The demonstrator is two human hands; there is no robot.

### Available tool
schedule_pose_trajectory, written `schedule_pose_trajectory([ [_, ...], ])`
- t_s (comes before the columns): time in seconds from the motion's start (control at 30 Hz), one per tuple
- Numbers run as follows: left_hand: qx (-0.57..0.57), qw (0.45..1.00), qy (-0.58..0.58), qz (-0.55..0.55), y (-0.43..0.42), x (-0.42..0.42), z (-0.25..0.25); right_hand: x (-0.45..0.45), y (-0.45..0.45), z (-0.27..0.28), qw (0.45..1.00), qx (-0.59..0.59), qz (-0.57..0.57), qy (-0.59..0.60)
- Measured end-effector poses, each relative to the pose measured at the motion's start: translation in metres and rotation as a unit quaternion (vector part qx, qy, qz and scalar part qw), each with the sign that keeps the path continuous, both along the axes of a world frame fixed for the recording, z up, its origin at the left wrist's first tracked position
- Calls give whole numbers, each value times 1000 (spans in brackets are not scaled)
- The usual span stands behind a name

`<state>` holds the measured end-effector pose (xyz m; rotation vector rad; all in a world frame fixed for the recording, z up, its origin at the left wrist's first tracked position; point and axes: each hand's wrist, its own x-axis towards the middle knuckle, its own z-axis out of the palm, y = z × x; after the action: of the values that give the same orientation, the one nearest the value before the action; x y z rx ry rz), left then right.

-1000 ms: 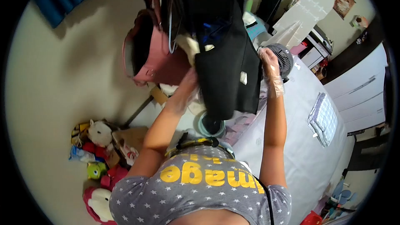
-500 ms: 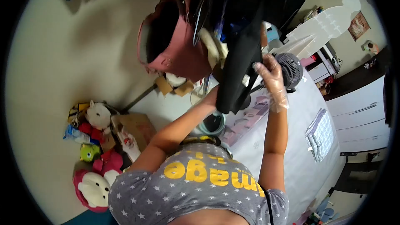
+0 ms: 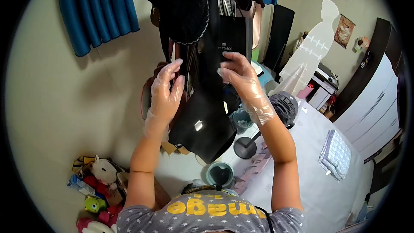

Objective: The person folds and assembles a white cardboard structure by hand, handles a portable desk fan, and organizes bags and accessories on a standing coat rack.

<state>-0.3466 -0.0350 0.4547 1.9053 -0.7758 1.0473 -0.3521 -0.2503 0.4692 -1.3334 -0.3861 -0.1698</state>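
Observation:
Both of my hands wear clear plastic gloves. My left hand [image 3: 163, 97] is raised on the left, fingers stretched and thumb apart, with nothing in it. My right hand [image 3: 243, 80] is raised opposite, its fingers loosely curled and thumb apart, with no held thing visible. Between them hangs a smooth black bag-like item [image 3: 205, 125] with a small light diamond-shaped spot; its lower edge flares out. Just behind my right fingers hangs a black bag with pale lettering [image 3: 235, 39]. A pink bag [image 3: 146, 97] is mostly hidden behind my left hand.
A fluffy black item [image 3: 181, 4] hangs above. Below stand a teal-rimmed bucket [image 3: 220, 174] and another bin [image 3: 242, 120]. To the right are a black fan [image 3: 284, 108] and a bed [image 3: 310, 155] with a folded checked cloth [image 3: 335, 153]. Plush toys [image 3: 103, 170] lie lower left.
My view has tilted up. The black item, earlier lifted between my hands, now hangs down, and my hands have come apart on either side of it. The pink bag is now largely covered.

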Motion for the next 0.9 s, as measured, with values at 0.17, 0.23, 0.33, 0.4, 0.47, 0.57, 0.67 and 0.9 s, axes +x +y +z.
schedule_pose_trajectory([
  [0.17, 32, 985, 138, -95, -20, 14, 12, 11, 17, 23, 999, -46, -16, -3],
  [0.23, 46, 970, 203, -125, -33, 5, 15, 26, 23, 25, 999, -28, -20, 6],
  [0.33, 69, 952, 244, -172, -43, 14, 7, 37, 24, 37, 998, 55, -16, -13],
  [0.4, 66, 945, 261, -188, -46, 17, 3, 27, 12, 61, 997, 32, -41, -49],
  [0.47, 123, 942, 262, -169, -47, 14, 3, 30, 3, 77, 989, 45, -58, -125],
  [0.57, 117, 952, 240, -149, -49, 20, 6, 40, -13, 112, 984, 43, -94, -146],
  [0.67, 15, 938, 256, -231, -45, 24, 5, 46, -27, 147, 977, 60, -104, -177],
  [0.9, -21, 901, 334, -278, -38, 36, 5, 58, -61, 221, 977, 89, -49, -187],
])
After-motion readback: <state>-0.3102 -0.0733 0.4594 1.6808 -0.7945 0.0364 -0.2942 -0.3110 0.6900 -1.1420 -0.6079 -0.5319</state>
